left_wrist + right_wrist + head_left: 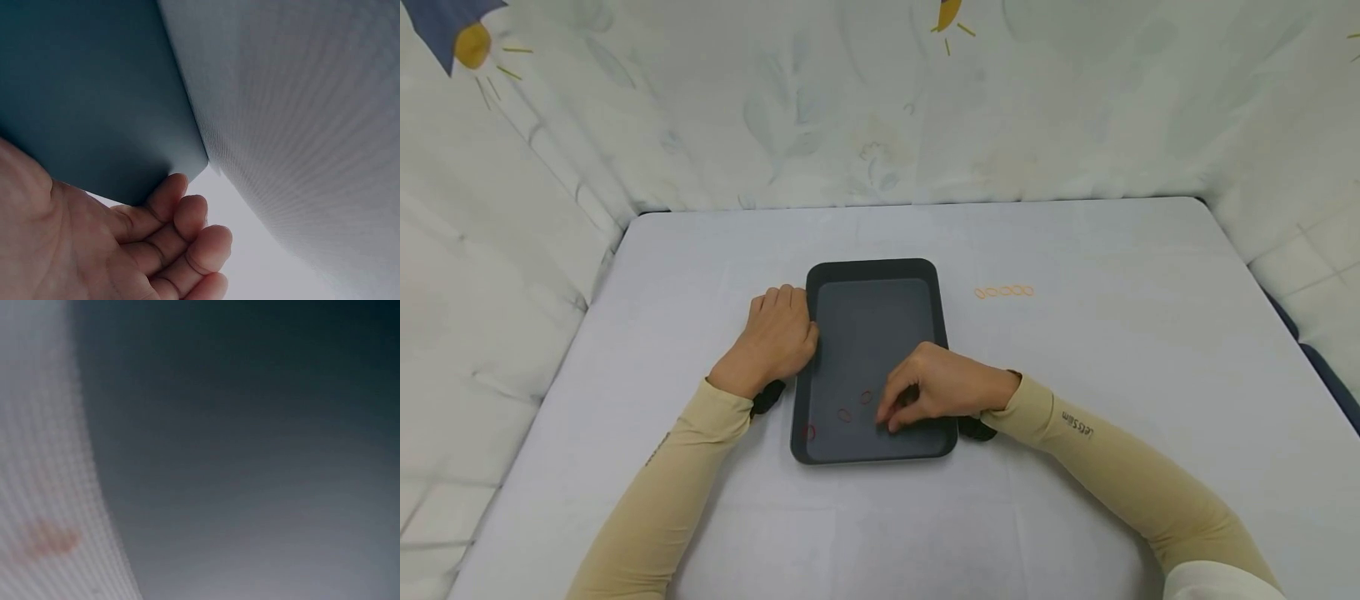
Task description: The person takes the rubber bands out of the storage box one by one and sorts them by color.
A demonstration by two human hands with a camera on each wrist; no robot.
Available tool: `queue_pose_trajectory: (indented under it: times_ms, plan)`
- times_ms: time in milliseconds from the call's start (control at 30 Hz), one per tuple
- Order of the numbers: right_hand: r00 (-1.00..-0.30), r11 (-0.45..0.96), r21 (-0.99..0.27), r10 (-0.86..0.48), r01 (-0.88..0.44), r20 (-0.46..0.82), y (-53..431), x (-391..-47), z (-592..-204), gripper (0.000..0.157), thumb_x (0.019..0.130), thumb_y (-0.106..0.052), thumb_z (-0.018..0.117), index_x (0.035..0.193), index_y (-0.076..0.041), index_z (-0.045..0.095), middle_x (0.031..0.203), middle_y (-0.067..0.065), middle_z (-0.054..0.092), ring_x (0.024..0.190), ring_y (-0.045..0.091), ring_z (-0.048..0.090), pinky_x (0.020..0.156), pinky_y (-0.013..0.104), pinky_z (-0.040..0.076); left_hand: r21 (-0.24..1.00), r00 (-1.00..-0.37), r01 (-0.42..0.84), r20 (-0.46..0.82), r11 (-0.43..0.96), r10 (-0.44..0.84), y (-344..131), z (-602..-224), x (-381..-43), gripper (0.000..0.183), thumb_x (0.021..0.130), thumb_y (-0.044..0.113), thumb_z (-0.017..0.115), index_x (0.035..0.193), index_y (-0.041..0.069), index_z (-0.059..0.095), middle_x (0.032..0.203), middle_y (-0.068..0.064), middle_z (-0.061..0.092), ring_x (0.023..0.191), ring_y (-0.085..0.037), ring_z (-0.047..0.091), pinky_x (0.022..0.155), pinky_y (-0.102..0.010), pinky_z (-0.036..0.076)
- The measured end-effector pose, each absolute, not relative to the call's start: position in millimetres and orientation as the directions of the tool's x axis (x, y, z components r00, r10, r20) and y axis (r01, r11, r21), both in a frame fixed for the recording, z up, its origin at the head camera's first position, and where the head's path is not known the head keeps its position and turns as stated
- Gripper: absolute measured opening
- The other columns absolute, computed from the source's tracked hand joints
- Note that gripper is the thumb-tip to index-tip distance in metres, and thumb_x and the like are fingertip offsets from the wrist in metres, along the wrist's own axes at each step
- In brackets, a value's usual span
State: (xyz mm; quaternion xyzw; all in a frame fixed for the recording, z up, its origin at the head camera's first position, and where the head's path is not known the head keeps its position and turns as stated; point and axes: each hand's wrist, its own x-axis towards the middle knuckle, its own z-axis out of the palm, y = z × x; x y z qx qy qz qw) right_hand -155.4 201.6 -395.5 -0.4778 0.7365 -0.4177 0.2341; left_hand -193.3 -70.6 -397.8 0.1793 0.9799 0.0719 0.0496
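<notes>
The pale curtain (850, 117) forms the backdrop at the far side and carries faint leaf motifs, with blue and yellow figures along its upper part. In front of it stands the table (1112, 350), covered with white cloth and rounded at its far corners. Two beige sleeves (1120, 458) enter from the near side, one at the left and one at the right (both bear dark lettering). The dark gray tray (880, 325) lies flat near the middle of the table, its long sides running near to far. The left hand (775, 333) is positioned at the tray's left side: the thumb lies over the rim, and the bent fingers bear on the outer wall, gripping the edge. The right hand (921, 387) reaches in over the tray's right wall; its thumb and index fingertips are set narrow, just above or on the tray floor. Whether a ring sits between them cannot be told; the right wrist view is blurred and does not show the fingers. A black wrist unit (767, 397) projects below each wrist. Three red rings (844, 415) lie in the near left part of the tray, spaced along a diagonal. Five orange rings (1005, 291) form a left-to-right row on the cloth, right of the tray's far end.
</notes>
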Motion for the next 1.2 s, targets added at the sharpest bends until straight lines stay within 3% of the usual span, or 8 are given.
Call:
queue_pose_trajectory:
  times_ms: [733, 1200]
  plan:
    - [-0.487, 0.121, -0.949, -0.873, -0.292, 0.039, 205, -158, -390, 0.018, 0.082, -0.011, 0.087, 0.098, -0.004, 0.082, 0.094, 0.003, 0.081, 0.084, 0.011, 0.077, 0.077, 0.033, 0.063, 0.162, -0.931, 0.341, -0.08, 0.926, 0.356, -70, -397, -192, 0.026, 0.103, 0.018, 0.042, 0.108, -0.006, 0.05, 0.099, -0.019, 0.049, 0.098, -0.038, 0.046, 0.096, -0.053, 0.038]
    - [-0.629, 0.06, -0.976, -0.772, -0.208, 0.087, 212, -160, -379, 0.02, 0.082, -0.008, 0.086, 0.099, 0.0, 0.08, 0.096, 0.013, 0.08, 0.085, 0.015, 0.077, 0.079, 0.037, 0.063, 0.163, -0.931, 0.343, -0.074, 0.925, 0.358, -70, -396, -191, 0.027, 0.103, 0.017, 0.042, 0.111, -0.007, 0.05, 0.101, -0.02, 0.05, 0.1, -0.038, 0.047, 0.096, -0.054, 0.038]
